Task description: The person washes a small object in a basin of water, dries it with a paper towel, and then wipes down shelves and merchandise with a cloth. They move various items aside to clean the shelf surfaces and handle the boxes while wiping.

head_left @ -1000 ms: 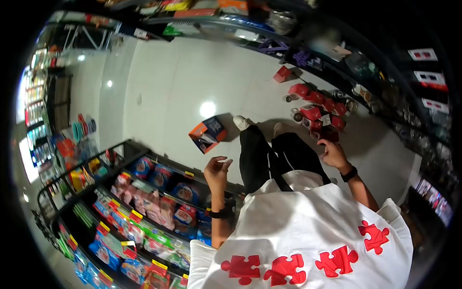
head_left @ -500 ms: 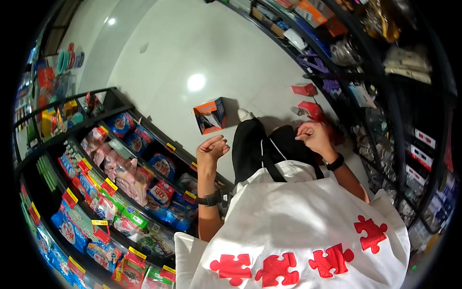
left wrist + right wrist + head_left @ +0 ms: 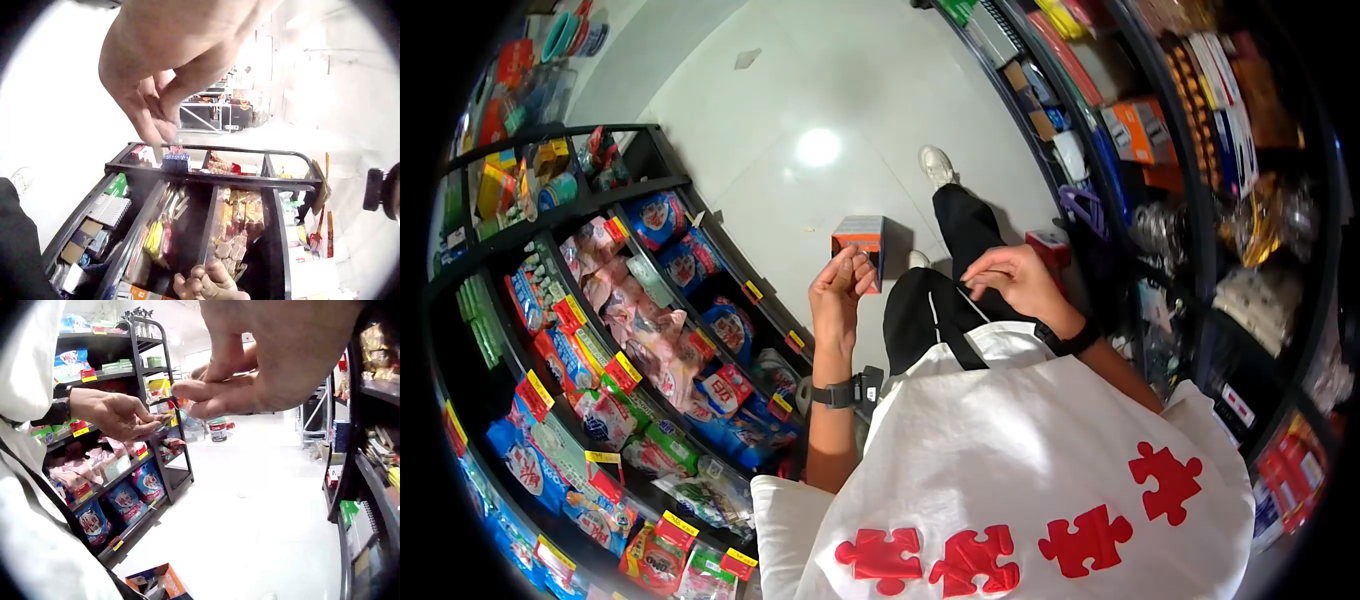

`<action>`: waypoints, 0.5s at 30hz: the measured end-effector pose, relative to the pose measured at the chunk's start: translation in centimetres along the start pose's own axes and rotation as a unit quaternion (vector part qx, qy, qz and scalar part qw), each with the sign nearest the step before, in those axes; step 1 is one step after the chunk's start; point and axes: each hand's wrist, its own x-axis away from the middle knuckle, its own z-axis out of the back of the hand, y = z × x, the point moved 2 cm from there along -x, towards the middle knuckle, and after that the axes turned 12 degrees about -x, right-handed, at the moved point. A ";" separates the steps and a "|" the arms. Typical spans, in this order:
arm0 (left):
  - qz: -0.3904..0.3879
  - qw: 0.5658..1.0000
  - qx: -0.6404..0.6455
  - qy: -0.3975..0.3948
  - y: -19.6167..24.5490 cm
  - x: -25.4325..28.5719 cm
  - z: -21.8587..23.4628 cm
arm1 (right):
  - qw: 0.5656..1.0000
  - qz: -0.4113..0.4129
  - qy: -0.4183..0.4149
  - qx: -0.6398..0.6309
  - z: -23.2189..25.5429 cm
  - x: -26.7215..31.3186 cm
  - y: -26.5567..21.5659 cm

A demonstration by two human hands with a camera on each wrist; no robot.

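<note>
My left hand (image 3: pixel 838 295) is raised in front of my waist, its fingers loosely curled toward the thumb. To its right, my right hand (image 3: pixel 1022 288) hovers over my dark trousers with the fingers held close together and slightly bent. A gap separates the two hands in the head view. I see no clear object in either one. Beyond the left fingertips stands an orange and dark blue box (image 3: pixel 858 238) on the floor, partly covered by that hand. From the right wrist, the box (image 3: pixel 164 580) shows an open side with something grey inside.
Along the left runs a black shelf unit (image 3: pixel 670 183) with bagged goods and yellow price tags. Another rack (image 3: pixel 1090 150) lines the right, full of packaged goods. Pale glossy floor (image 3: pixel 800 90) lies between them. A red box (image 3: pixel 1050 248) sits by the right rack.
My view has turned and shifted, bringing the right rack nearer. Most of the red boxes have left the view. Both hands have come closer together, and one foot has stepped forward.
</note>
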 end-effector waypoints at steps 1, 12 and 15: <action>-0.001 1.000 0.007 0.008 0.7 -1.3 -0.3 | 1.000 -0.005 -0.009 0.005 0.2 -2.1 -0.9; -0.086 0.968 0.163 0.171 12.4 -12.0 -2.0 | 0.999 0.048 0.006 0.013 -2.1 -24.9 -15.2; -0.065 0.960 0.171 0.210 15.0 -15.0 -0.5 | 0.981 0.066 -0.033 0.182 -4.2 -30.7 -17.4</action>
